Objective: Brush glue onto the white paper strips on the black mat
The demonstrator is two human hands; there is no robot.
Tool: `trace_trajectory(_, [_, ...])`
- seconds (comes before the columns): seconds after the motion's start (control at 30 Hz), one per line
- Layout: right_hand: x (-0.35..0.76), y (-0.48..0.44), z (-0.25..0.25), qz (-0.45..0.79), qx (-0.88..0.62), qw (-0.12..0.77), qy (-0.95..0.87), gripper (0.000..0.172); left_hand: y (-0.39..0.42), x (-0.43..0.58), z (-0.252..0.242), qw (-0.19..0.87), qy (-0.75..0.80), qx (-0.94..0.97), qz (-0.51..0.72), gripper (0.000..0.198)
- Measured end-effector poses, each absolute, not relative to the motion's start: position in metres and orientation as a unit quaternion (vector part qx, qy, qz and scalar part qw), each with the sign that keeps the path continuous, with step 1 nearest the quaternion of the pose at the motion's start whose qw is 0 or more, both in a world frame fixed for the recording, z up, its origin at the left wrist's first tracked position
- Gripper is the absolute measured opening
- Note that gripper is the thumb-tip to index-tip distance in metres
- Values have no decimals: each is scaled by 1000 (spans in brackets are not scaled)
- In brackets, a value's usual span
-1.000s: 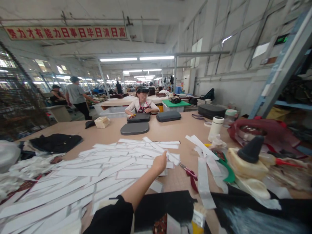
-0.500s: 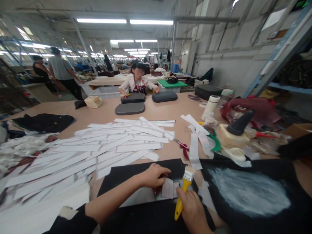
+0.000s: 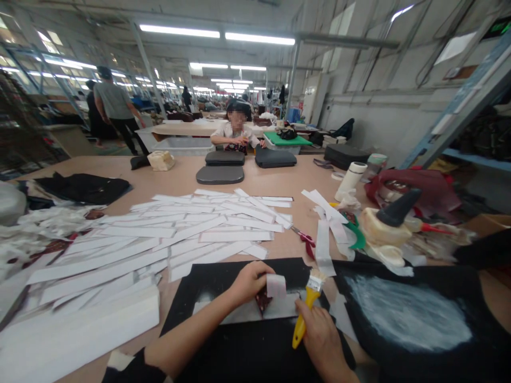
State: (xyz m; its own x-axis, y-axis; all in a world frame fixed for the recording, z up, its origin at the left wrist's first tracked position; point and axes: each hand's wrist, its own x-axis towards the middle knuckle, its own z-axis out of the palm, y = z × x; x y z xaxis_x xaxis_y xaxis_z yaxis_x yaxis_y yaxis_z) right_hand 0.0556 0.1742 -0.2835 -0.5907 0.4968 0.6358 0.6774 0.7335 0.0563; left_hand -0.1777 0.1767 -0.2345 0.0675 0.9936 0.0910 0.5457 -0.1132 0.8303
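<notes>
My left hand [image 3: 248,282] is closed on the end of a white strip [image 3: 276,287], lifting it off a black mat [image 3: 217,279] at the table's near edge. A dark red patterned piece [image 3: 263,300] shows under the raised end. My right hand [image 3: 321,340] grips a yellow-handled brush [image 3: 305,314], bristles pointing up beside the strip. A larger black sheet smeared with white glue [image 3: 407,319] lies to the right.
Many white strips [image 3: 191,234] cover the wooden table [image 3: 279,191]. Red scissors [image 3: 305,240] lie beyond the mat. A glue bottle with a black cone cap [image 3: 393,218], a white roll [image 3: 351,181] and grey pads [image 3: 219,174] stand further off. A person works opposite; others stand at the back left.
My left hand pulled back from the strip pile to the black mat and now lifts a strip's end. My right hand came into view holding the brush.
</notes>
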Motion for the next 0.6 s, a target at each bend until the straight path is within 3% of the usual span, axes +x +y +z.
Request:
trace_trajectory(0.23, [56,175,-289,-147,-328,296,-885,32,99,-234,-223,420,632,394,518,23])
trace_trajectory(0.4, [57,176,-290,-153,-321,287,-889,31,59,-245,-231,524,554,204,614,22])
trace_trajectory(0.5, [58,177,-289,-155,-315,283,-892,31,47,-250,-234,539,518,181,639,19])
trace_trajectory(0.6, [59,178,-289,-154,-309,269,-899,32,39,-259,-239,535,523,224,625,33])
